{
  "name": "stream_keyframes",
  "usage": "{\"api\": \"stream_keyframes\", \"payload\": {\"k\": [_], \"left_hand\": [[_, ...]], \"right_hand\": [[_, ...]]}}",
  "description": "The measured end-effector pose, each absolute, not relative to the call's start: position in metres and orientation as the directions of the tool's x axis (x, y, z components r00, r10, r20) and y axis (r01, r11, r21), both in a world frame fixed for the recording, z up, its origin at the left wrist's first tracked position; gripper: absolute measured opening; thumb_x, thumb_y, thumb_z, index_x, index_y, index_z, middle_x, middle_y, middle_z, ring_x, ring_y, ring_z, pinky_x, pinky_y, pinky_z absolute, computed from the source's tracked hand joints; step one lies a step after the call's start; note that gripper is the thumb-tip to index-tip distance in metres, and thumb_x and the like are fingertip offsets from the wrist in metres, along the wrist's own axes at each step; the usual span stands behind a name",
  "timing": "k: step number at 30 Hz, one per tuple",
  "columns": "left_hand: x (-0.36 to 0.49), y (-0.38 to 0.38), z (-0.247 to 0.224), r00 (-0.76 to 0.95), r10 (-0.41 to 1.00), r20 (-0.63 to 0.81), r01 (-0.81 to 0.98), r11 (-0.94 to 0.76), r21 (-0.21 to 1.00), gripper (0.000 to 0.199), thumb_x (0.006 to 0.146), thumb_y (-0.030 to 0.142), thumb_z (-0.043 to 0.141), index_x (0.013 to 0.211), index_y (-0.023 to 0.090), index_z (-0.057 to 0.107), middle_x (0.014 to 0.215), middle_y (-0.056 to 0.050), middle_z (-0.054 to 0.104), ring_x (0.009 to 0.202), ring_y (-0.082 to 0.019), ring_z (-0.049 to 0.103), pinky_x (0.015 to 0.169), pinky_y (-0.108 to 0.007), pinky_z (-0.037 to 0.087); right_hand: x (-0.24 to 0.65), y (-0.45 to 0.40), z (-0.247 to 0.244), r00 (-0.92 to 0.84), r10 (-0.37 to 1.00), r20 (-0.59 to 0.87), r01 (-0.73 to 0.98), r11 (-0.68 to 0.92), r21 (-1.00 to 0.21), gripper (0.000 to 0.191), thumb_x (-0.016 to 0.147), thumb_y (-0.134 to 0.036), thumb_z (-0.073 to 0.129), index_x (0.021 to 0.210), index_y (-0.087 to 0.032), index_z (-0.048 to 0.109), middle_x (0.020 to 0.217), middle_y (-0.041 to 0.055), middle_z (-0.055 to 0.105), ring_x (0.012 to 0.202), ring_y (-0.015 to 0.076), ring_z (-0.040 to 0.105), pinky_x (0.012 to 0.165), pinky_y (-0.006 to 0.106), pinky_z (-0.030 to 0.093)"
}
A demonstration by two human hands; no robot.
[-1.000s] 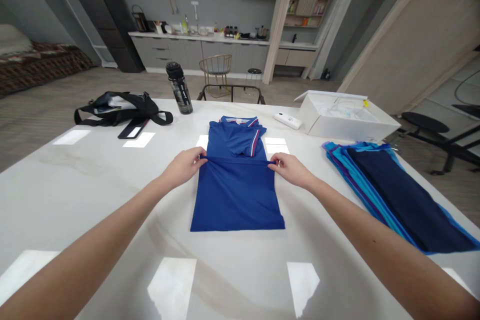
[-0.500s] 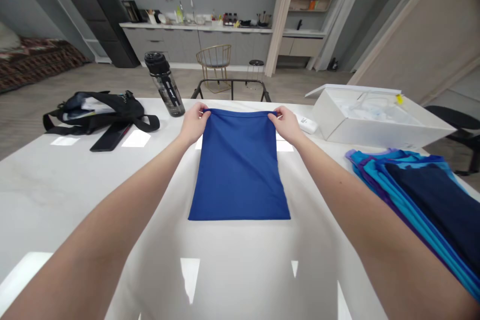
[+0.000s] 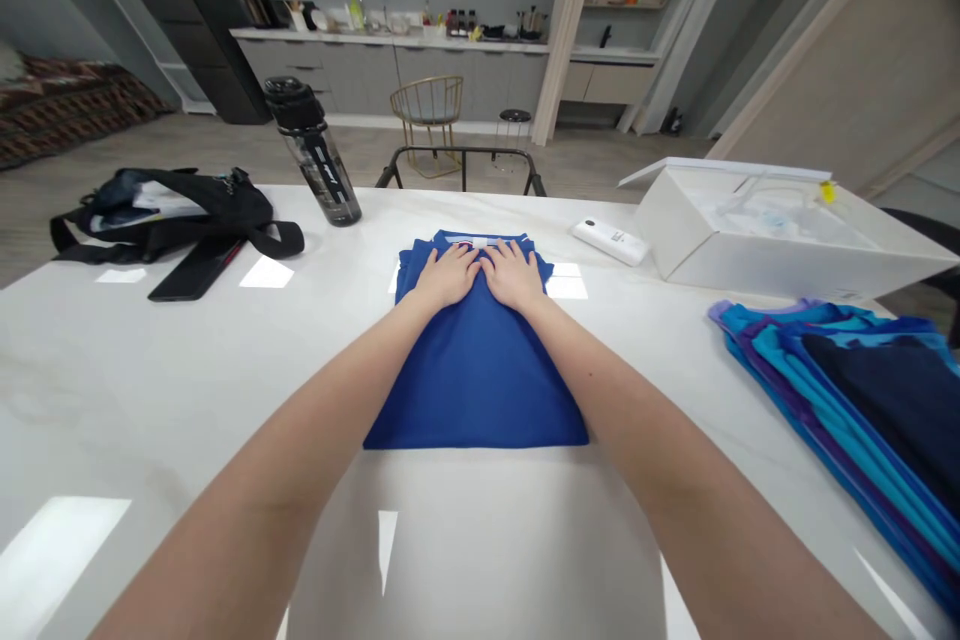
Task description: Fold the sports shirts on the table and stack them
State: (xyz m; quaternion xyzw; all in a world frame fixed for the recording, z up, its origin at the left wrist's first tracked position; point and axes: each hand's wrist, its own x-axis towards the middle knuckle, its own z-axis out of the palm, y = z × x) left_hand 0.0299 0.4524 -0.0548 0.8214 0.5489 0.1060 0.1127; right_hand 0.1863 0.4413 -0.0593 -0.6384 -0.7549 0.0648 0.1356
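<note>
Left hand (image 3: 450, 277) and right hand (image 3: 514, 275) are no longer pinching the raised edge of the blue polo shirt (image 3: 476, 390); that edge is now lying near the collar (image 3: 448, 237), which is showing again. At the far left, a black waist bag (image 3: 210, 203) is resting partly over a black phone (image 3: 191, 270), and a dark water bottle (image 3: 319, 155) is standing near the table's back edge. At the centre, the shirt is lying on the white table (image 3: 187, 390), its lower part turned up over the body; the folding is looking nearly done, with perhaps only smoothing left. Both hands are pressing palm down on it, fingers extended and slightly spread, touching cloth just below the collar and gripping nothing. Farther right, a white handheld device (image 3: 610, 240) is lying beside an open white box (image 3: 780, 265), and folded garments (image 3: 892, 400) are overlapping in a pile, apart from the shirt.
</note>
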Motion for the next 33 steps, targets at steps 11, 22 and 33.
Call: {"api": "stream_keyframes", "payload": {"k": [11, 22, 33], "left_hand": [[0.029, 0.438, -0.068, 0.347, 0.932, 0.103, 0.896, -0.362, 0.258, 0.059, 0.103, 0.046, 0.026, 0.153, 0.02, 0.043, 0.165, -0.009, 0.033, 0.155, -0.025, 0.023, 0.126, -0.053, 0.012], [0.024, 0.338, -0.065, 0.331, 0.943, 0.038, 0.901, -0.328, 0.284, 0.067, 0.101, 0.059, 0.021, 0.159, 0.028, 0.032, 0.167, -0.005, 0.026, 0.156, -0.028, 0.018, 0.126, -0.055, 0.009], [0.013, 0.221, -0.055, 0.383, 0.905, 0.184, 0.87, -0.421, 0.257, 0.063, 0.098, 0.056, 0.04, 0.147, 0.017, 0.05, 0.156, -0.013, 0.047, 0.146, -0.031, 0.038, 0.124, -0.046, 0.023]], "right_hand": [[0.192, 0.432, -0.062, -0.125, 0.99, 0.066, 0.962, 0.137, -0.235, 0.056, 0.105, -0.049, 0.027, 0.156, -0.029, 0.04, 0.165, 0.0046, 0.032, 0.152, 0.0291, 0.022, 0.122, 0.056, 0.017], [0.199, 0.329, -0.057, -0.135, 0.99, 0.036, 0.962, 0.139, -0.235, 0.057, 0.106, -0.052, 0.026, 0.159, -0.032, 0.033, 0.169, 0.0028, 0.021, 0.155, 0.0277, 0.015, 0.122, 0.057, 0.014], [0.194, 0.206, -0.038, -0.059, 0.987, 0.152, 0.974, 0.09, -0.209, 0.041, 0.104, -0.047, 0.039, 0.134, -0.024, 0.056, 0.136, 0.0159, 0.057, 0.126, 0.0324, 0.047, 0.104, 0.049, 0.037]]}}
